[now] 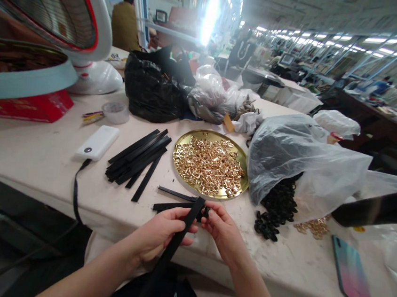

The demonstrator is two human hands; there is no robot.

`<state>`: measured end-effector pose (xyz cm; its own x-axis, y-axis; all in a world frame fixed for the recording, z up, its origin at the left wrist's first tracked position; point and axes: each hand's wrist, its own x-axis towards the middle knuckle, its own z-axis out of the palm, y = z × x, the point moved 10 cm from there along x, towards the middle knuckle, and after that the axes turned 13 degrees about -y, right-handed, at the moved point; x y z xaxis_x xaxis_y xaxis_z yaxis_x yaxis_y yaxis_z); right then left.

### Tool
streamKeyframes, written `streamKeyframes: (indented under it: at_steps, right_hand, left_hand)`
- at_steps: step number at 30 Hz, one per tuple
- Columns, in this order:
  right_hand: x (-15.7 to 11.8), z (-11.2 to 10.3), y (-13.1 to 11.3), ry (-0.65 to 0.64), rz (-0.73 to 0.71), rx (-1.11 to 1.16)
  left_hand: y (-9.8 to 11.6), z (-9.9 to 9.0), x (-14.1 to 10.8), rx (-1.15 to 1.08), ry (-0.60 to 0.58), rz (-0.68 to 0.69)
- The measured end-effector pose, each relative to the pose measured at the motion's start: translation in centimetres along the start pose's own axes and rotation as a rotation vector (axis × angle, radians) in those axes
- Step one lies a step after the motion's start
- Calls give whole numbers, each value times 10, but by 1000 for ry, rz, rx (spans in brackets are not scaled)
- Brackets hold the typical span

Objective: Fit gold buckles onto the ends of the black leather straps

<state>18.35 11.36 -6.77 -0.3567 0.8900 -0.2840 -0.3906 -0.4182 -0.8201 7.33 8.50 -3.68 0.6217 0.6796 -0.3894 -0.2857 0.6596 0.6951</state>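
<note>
Pale tabletop [51, 145] — left hand [166, 226] gripping a black strip [177, 239], right hand [223, 227] pinching a black piece [206, 211] beside it.

The long, flat black strip [174, 240] looks matt and smooth, like leather or a synthetic. Small gold-coloured metal pieces [211, 166] gleam brightly on a round, polished gold-coloured tray [185, 140]. The large black bag [155, 87] is glossy, crumpled plastic; the big translucent whitish bag [331, 165] is thin, wrinkled plastic. The rectangular white power bank [98, 142] looks like smooth plastic.
</note>
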Motion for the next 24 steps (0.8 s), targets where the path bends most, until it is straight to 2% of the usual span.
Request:
streamKeyframes:
  at_steps: [4,11,16,24]
  right_hand:
    - [1,4,-1,-6,-8,24]
    - [4,6,-2,-12,-29,24]
    - [2,0,2,30,-20,12]
    - [2,-3,4,13,-18,5]
  left_hand:
    - [1,-3,-1,-43,1,18]
    - [-7,7,7,-324,-116,16]
    - [-20,6,12,-494,-108,-29]
    - [-26,7,12,-557,-98,-58]
